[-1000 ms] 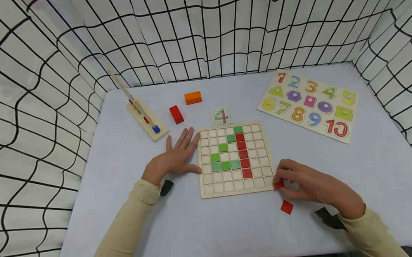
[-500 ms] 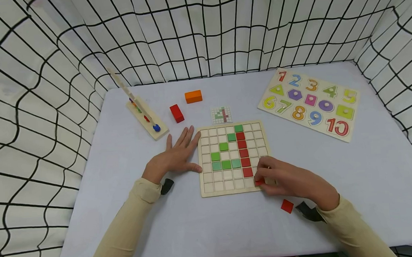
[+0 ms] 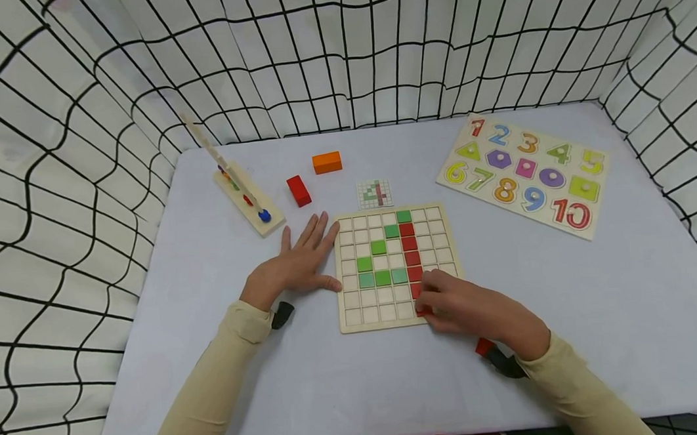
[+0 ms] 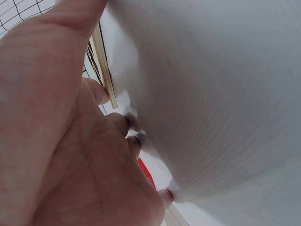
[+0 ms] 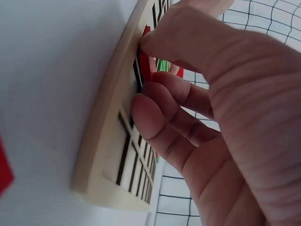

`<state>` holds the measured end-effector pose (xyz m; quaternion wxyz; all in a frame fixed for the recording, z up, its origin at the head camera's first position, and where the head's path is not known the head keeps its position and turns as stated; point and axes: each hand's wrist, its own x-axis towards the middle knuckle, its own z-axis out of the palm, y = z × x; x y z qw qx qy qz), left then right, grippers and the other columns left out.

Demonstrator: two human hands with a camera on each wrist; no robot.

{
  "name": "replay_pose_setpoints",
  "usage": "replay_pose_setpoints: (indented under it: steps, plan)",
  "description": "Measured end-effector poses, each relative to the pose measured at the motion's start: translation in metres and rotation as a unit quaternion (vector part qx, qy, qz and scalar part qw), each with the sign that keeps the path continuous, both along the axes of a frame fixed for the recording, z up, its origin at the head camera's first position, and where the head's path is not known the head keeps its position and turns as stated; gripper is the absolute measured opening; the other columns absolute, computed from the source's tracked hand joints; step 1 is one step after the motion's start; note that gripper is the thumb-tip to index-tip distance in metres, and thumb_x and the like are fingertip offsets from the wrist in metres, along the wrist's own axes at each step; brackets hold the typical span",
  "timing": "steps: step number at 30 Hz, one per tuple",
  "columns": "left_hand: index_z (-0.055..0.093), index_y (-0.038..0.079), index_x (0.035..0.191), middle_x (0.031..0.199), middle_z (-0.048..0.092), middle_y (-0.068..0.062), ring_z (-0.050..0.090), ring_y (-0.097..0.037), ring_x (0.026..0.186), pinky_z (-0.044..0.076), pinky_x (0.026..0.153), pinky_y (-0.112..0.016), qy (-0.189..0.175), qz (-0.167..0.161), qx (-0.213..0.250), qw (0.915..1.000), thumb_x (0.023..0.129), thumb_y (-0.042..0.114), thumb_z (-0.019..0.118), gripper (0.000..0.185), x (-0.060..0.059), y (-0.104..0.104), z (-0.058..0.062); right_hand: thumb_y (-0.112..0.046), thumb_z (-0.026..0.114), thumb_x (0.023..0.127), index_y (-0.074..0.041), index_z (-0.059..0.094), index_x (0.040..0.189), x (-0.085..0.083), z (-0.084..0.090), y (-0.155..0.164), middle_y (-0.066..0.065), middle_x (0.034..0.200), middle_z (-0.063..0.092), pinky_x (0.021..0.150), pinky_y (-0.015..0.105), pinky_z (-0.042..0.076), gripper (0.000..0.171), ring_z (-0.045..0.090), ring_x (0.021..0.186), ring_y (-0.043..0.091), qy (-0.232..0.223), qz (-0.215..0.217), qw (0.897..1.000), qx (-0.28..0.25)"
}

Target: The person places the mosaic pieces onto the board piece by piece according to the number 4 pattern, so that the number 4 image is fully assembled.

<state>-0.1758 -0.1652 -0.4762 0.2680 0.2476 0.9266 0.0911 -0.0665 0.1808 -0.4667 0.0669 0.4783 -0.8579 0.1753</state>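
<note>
A wooden grid board (image 3: 354, 326) lies on the table, with green tiles (image 3: 382, 278) and a column of red tiles (image 3: 412, 258) set in its cells. My right hand (image 3: 474, 306) pinches a red tile (image 5: 145, 59) between thumb and fingers at the bottom of that column, close over the front row. My left hand (image 3: 294, 266) lies with fingers spread, index fingertip and thumb right at the board's left edge. Another red tile (image 3: 484, 346) lies on the table, partly behind the right wrist strap. A small pattern card (image 3: 374, 194) sits just beyond the board.
A red block (image 3: 298, 191) and an orange block (image 3: 327, 163) stand behind the left hand. Further left is a wooden stand with coloured beads (image 3: 249, 199). A number puzzle board (image 3: 523, 172) lies at the back right. Black netting (image 3: 346, 63) encloses the table's back and sides.
My right hand has carried the red tile leftward, from the board's right edge to the bottom of the red column. The left hand has stayed in place.
</note>
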Motion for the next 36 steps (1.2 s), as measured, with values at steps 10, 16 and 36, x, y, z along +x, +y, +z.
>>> replay_pose_setpoints:
  steps: [10,16,36]
  plan:
    - [-0.010,0.022,0.173,0.180,-0.026,-0.006,-0.022,-0.032,0.168,-0.014,0.128,-0.075,0.000,-0.002,0.000,1.0000,0.088,0.070,0.075,0.130,-0.001,0.001,0.002,-0.008,0.088,0.087,-0.008,0.081,0.092,0.002,0.016,-0.006,0.002,0.091,0.061,0.072,0.019,0.056,0.009,0.057,0.082,0.010,-0.072,-0.023,0.997,0.024]
    - [-0.009,0.022,0.173,0.180,-0.026,-0.006,-0.021,-0.032,0.168,-0.014,0.128,-0.075,-0.001,0.004,-0.001,1.0000,0.087,0.070,0.076,0.130,0.000,0.000,0.004,-0.003,0.083,0.091,-0.010,0.076,0.082,0.000,0.023,-0.011,0.001,0.088,0.058,0.068,0.016,0.051,0.013,0.055,0.079,0.008,-0.083,-0.014,0.994,0.062]
    - [-0.003,0.017,0.174,0.181,-0.021,-0.010,-0.017,-0.037,0.169,-0.014,0.127,-0.077,-0.014,0.002,0.023,0.9996,0.087,0.071,0.075,0.128,0.003,0.004,0.016,-0.011,0.085,0.092,-0.010,0.082,0.109,0.011,0.024,0.021,0.004,0.116,0.070,0.086,0.029,0.064,0.017,0.068,0.101,0.014,-0.140,0.002,0.990,0.018]
